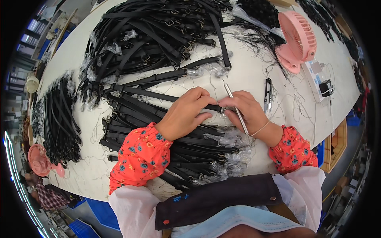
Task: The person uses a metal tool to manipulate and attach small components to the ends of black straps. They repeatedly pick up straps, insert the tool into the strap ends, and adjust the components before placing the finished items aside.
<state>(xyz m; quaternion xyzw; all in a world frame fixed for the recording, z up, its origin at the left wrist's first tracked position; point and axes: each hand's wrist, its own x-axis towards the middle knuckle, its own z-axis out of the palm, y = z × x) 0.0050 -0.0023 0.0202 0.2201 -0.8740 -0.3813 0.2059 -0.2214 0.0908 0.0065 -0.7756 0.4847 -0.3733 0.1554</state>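
Note:
A black belt (151, 94) stretches from the pile at the left to its tip between my hands. My left hand (184, 113) is bent over the belt near that end, index finger and thumb on either side of it. My right hand (250, 111) pinches at the belt's tip, where a bit of clear plastic wrap shows. Across its palm it also grips a slim silver pen-shaped tool (239, 115), thin point upward. A fine thread rises by my fingertips; which hand has it I cannot tell. More black belts (139, 113) lie beneath my forearms, plastic-wrapped at their right ends.
A large heap of buckled belts (154, 35) covers the table's far side; another bundle (59, 119) lies left. Right of my hands is a black-handled cutter (268, 93). Beyond stand a pink fan (297, 37) and a white power strip (312, 79). Another pink fan (39, 160) sits at left.

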